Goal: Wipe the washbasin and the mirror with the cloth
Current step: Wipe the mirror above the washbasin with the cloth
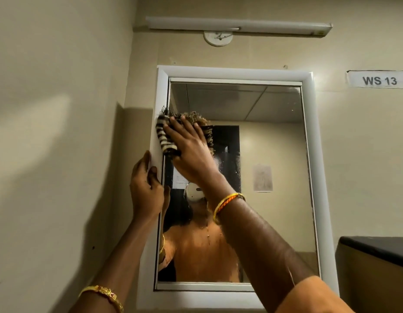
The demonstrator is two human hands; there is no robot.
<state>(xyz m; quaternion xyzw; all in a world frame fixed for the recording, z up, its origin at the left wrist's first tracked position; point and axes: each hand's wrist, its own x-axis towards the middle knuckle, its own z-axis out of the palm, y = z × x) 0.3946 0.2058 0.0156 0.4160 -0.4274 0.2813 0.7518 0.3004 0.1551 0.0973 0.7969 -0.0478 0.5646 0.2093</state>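
- The left hand (146, 190) grips the mirror's white frame (232, 73) at its left edge, fingers curled round it.
- Just above and right of that hand, the striped cloth (164, 138) lies bunched against the frame's inner left edge and the upper left of the mirror (263, 154).
- The right hand (191, 150) presses flat on the cloth, fingers spread and straight, its wrist wearing an orange and yellow thread band (227, 205).
- A gold bracelet (103, 294) circles the left wrist, low in view.
- Above both hands, a tube light (238, 24) is fixed to the beige wall (49, 109).
- Right of the hands, a label (378, 80) reads "WS 13"; below it stands a dark worktop (376, 247).
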